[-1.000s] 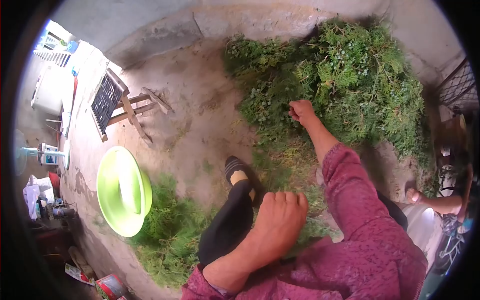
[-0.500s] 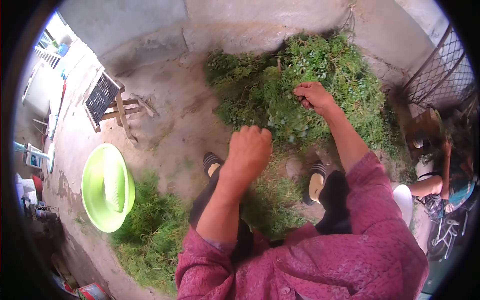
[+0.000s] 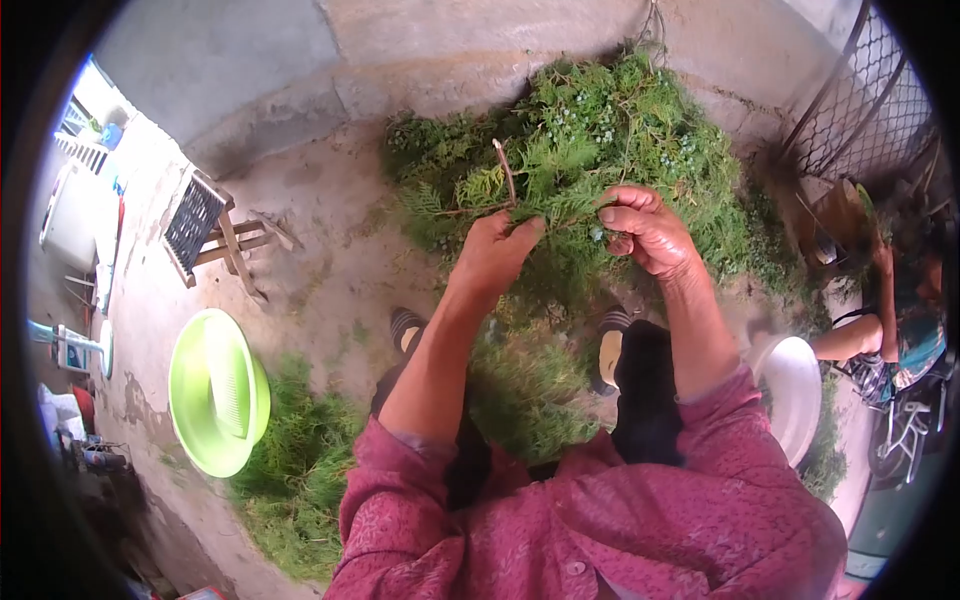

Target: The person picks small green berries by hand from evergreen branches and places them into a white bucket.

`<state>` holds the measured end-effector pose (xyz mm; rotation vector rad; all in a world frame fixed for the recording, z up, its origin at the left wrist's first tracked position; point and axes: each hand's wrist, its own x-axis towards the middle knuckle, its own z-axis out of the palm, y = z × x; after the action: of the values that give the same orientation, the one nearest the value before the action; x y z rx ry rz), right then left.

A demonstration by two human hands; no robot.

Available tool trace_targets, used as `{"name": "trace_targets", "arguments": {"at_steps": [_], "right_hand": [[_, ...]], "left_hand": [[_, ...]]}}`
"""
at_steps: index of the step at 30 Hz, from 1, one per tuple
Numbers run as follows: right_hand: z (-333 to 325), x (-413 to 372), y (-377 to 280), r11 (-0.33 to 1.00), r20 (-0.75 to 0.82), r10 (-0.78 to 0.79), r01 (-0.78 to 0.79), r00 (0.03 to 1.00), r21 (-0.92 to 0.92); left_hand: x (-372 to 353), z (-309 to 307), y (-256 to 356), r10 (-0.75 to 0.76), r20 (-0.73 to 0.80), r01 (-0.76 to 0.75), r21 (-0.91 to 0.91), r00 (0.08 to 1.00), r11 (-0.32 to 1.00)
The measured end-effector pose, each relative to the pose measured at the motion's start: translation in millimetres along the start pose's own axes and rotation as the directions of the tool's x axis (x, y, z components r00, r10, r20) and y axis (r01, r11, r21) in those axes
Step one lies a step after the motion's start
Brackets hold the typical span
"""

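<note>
My left hand [image 3: 493,257] is closed round a leafy evergreen branch [image 3: 506,172], whose bare cut stem sticks up above my fingers. My right hand [image 3: 650,232] is pinched at the branch's green tip, thumb against fingers; whatever lies between them is too small to make out. Both hands are in front of a big heap of evergreen branches [image 3: 690,150] dotted with small bluish-green cones. A lower pile of loose green sprigs [image 3: 300,470] lies at the left, and more sprigs [image 3: 530,375] cover the ground between my feet.
A lime-green basin [image 3: 182,430] containing a ridged piece tilts at the left, near a wooden stool [image 3: 225,240]. On my right stands a white basin [image 3: 800,400]. Another person [image 3: 860,340] sits at the far right, close to a bicycle [image 3: 905,440]. A wall [image 3: 430,70] rises behind the heap.
My left hand has moved up and forward and now grips a branch. My right hand has come lower in front of the heap, beside the left. More of the white basin shows.
</note>
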<state>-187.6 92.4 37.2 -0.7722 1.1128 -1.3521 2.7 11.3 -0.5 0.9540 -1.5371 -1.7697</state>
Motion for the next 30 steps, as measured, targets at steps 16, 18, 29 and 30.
{"name": "trace_targets", "arguments": {"at_steps": [16,18,29,30], "right_hand": [[-42.4,-10.0,-1.7,0.947,-0.183,-0.172,0.112,0.968,-0.300],[-33.6,-10.3,1.6,0.950,-0.182,-0.142,0.081,0.973,-0.303],[-21.5,-9.3,6.7,0.710,0.052,-0.136,0.134,0.989,-0.691],[-22.3,-9.3,5.5,0.702,0.050,-0.088,0.098,0.995,-0.706]], "left_hand": [[8.8,28.9,9.6,0.063,-0.100,-0.076,-0.138,0.993,0.987],[11.4,34.1,5.4,0.063,-0.056,-0.069,-0.109,0.996,0.992],[5.3,51.4,1.7,0.202,0.013,-0.202,0.140,0.979,0.969],[4.5,52.8,2.2,0.225,0.019,-0.226,0.109,0.974,0.968]]}}
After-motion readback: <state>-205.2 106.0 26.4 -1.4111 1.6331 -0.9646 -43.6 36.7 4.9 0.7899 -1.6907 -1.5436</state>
